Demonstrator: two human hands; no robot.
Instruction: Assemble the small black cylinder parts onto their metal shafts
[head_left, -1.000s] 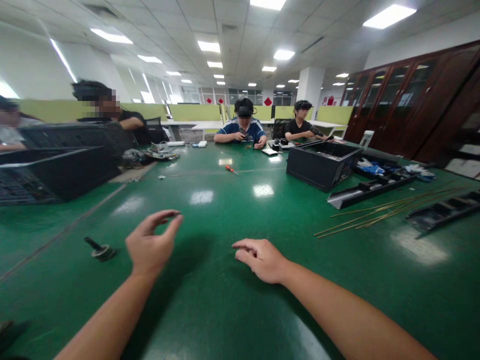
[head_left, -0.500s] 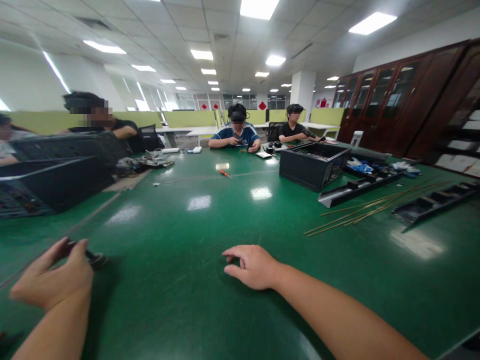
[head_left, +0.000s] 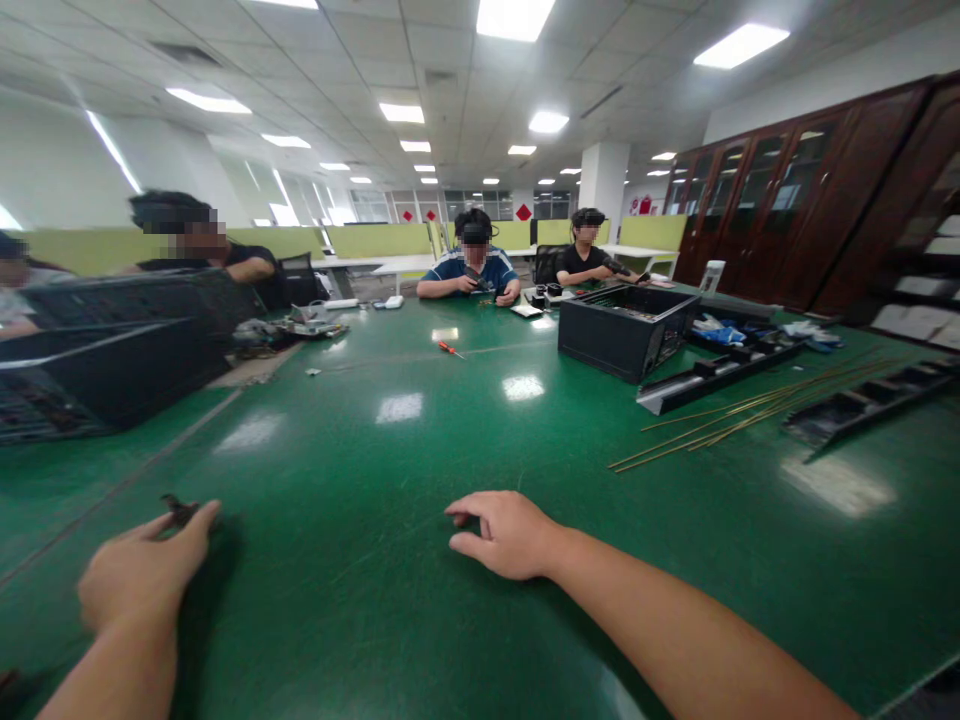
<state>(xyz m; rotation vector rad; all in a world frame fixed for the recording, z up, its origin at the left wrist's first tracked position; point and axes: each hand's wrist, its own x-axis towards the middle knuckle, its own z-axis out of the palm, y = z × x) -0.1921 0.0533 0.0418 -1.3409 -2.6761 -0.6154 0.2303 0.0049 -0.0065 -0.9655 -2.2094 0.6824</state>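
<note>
At the lower left, my left hand [head_left: 146, 565] holds a small dark object [head_left: 178, 510] between thumb and fingers, just above the green tabletop [head_left: 337, 560]. Only its dark tip shows past my fingers, so I cannot tell its kind. My right hand [head_left: 502, 533] lies on the table near the middle, palm down. Its fingers are loosely bent, the thumb stands apart from them, and I see nothing in it.
An orange-handled screwdriver [head_left: 450, 349] lies further back. To the right are a black computer case [head_left: 600, 340], thin brass-coloured rods [head_left: 720, 420] and black metal rails [head_left: 862, 405]. More dark cases [head_left: 135, 380] stand at the left. Several people sit around the table.
My left hand has moved right and turned; the dark object now points upward, where before its round end stuck out to the right. My right hand has stayed in place.
</note>
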